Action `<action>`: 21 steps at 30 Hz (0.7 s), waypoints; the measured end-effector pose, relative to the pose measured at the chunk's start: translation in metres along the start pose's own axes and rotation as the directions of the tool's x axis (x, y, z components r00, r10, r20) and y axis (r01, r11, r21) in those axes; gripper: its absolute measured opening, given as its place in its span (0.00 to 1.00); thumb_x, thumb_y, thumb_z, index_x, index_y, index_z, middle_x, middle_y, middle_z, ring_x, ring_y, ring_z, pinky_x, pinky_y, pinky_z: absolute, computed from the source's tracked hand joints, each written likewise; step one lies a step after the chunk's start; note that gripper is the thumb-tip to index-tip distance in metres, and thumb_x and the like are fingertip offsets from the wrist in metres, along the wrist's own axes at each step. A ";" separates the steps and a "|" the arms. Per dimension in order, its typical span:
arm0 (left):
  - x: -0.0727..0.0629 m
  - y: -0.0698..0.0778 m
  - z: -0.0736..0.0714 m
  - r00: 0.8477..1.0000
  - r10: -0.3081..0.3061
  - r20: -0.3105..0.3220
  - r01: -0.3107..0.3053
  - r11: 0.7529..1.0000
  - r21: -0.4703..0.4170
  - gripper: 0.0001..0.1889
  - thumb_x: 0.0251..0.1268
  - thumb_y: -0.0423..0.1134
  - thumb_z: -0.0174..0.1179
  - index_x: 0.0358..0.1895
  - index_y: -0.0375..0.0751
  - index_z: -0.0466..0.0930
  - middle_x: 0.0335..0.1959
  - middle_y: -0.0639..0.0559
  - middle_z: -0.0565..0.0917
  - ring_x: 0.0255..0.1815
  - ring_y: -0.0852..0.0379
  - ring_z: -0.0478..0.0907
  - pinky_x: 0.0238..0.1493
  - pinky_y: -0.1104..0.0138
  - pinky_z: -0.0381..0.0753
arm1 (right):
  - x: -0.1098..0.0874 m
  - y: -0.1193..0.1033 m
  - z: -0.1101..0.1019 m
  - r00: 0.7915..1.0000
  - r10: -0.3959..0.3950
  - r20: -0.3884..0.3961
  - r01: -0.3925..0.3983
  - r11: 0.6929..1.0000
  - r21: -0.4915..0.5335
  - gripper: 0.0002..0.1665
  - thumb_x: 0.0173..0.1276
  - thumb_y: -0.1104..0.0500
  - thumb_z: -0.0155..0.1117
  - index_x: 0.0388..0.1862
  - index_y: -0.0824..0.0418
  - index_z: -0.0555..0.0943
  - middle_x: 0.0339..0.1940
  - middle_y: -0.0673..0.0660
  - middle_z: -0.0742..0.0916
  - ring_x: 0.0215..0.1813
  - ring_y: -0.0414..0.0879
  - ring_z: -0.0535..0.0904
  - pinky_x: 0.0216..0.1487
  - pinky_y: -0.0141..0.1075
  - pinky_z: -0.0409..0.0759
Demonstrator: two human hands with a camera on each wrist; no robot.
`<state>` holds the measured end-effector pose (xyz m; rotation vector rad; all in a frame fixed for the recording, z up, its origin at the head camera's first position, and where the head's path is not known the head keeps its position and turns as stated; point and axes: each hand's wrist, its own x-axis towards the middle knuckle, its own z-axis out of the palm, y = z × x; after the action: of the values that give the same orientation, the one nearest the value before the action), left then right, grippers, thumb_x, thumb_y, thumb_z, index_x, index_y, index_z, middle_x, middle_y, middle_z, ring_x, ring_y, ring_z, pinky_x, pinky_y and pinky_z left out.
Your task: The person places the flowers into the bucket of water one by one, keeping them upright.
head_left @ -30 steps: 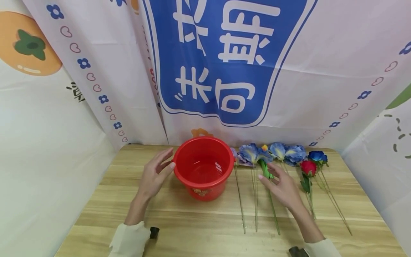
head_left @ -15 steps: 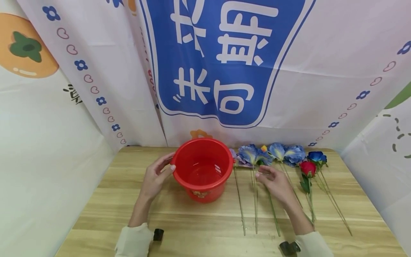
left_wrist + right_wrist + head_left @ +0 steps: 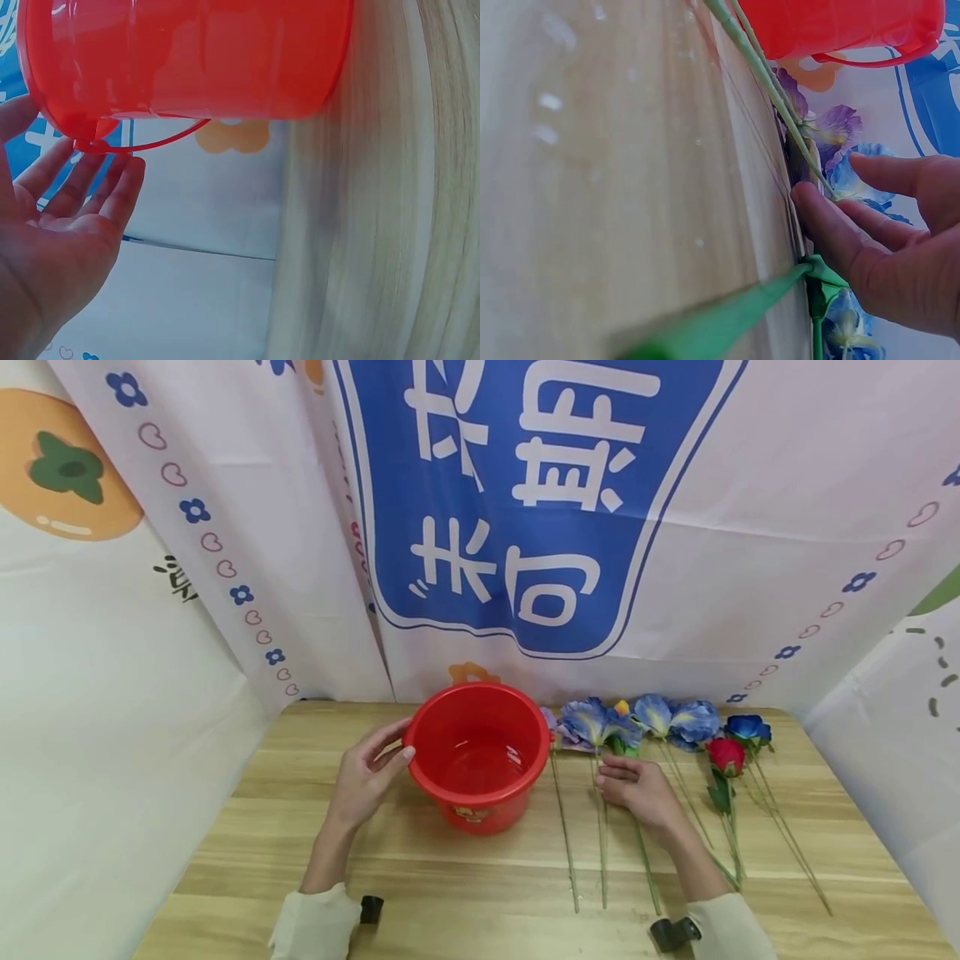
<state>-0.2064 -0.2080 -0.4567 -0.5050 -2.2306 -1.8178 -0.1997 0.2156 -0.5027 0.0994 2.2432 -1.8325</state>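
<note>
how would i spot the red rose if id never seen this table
On the wood-grain table, find the red bucket, then follow the flowers rightward. In front and left of the blue rose lies the red rose, the only red flower.

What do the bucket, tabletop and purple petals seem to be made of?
Bucket: likely moulded plastic, by its glossy, streaky highlights. Tabletop: wood or smooth wood-look laminate; the banded grain fits both. Purple petals: perhaps matte fabric, given their thin, ruffled edges, though the blur leaves this open.

Bucket (image 3: 195,60) cut by top edge, L wrist cam. Green leaf (image 3: 731,315) blurry, R wrist cam. Gold lettering (image 3: 474,813) too sm. to read.
</note>
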 end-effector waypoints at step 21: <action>-0.003 0.002 -0.006 1.000 -0.001 -0.010 0.002 0.997 0.071 0.22 0.73 0.31 0.69 0.68 0.36 0.83 0.65 0.38 0.85 0.60 0.67 0.84 0.59 0.74 0.86 | -0.005 -0.022 -0.015 0.999 -0.030 -0.015 0.032 0.985 0.168 0.38 0.76 0.68 0.67 0.80 0.74 0.65 0.62 0.62 0.86 0.55 0.43 0.91 0.61 0.40 0.90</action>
<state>-0.2034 -0.2136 -0.4548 -0.4802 -2.2800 -1.7310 -0.2020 0.2261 -0.4782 0.1064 2.1059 -2.0403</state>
